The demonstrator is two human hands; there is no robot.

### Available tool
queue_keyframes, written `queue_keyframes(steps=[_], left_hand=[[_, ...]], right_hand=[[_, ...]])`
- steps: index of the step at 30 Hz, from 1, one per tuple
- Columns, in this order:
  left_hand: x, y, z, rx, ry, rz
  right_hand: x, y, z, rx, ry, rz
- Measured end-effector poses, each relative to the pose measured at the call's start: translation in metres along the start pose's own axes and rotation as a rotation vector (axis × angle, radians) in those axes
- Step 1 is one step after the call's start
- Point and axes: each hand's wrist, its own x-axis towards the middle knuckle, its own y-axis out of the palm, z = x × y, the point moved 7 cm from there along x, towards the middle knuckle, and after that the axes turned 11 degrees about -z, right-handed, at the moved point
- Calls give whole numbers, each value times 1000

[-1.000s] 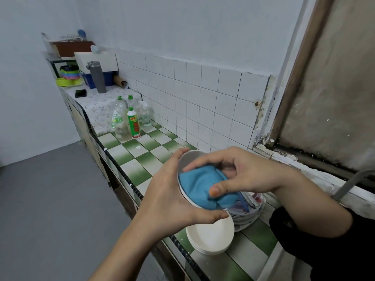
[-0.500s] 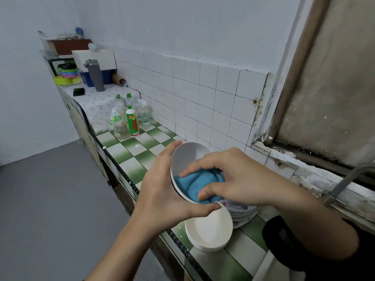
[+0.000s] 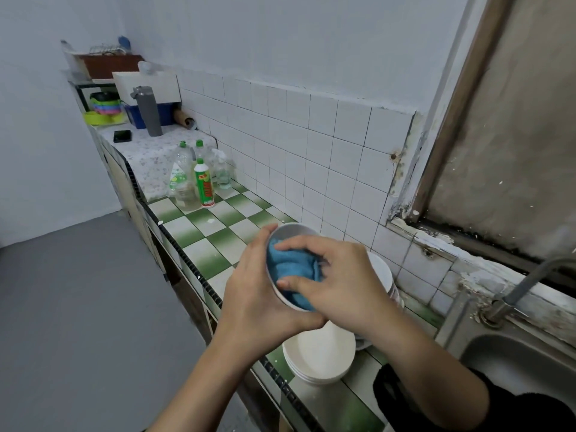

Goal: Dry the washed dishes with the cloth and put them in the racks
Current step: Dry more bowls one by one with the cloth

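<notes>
My left hand (image 3: 254, 302) grips a white bowl (image 3: 291, 232) from its outside, tilted with its opening facing me, above the counter. My right hand (image 3: 338, 280) holds a blue cloth (image 3: 291, 265) pushed into the bowl, fingers and thumb curled round it. Below the hands a stack of white bowls (image 3: 321, 357) sits on the green-checked counter (image 3: 212, 244). Behind my right hand a white plate (image 3: 381, 272) shows on top of a pile of dishes, mostly hidden. A wire rack (image 3: 106, 49) stands on the far shelf at the counter's end.
Several detergent bottles (image 3: 194, 179) stand mid-counter by the tiled wall. Farther off are a grey flask (image 3: 148, 110), a phone (image 3: 122, 136) and coloured plastic bowls (image 3: 104, 109). A steel sink (image 3: 517, 360) with a tap (image 3: 530, 282) lies at the right. Grey floor lies left.
The bowl and both hands have shifted slightly up and left in view. My right hand has rubbed the cloth deeper round inside the bowl. The view has panned right, showing the sink.
</notes>
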Motion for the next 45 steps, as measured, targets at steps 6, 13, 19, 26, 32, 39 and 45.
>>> queue_keyframes(steps=[6,13,19,26,32,39,45], left_hand=[[-1,-2,11,-47,-27,36],[-2,5,1,82,84,44],[4,-11,21,34,-36,27],[4,-8,7,74,65,17],[6,-9,13,91,26,-25],[9,-7,0,57,66,-22],[10,-13,6,61,14,-24]], right_hand=[[6,-11,-3,226,55,179],[4,1,6,-320,-34,58],[7,12,1,230,75,290],[11,-7,-5,-192,69,-127],[2,22,-4,250,92,-122],[11,1,-7,153,40,-300],[10,20,1,342,2,108]])
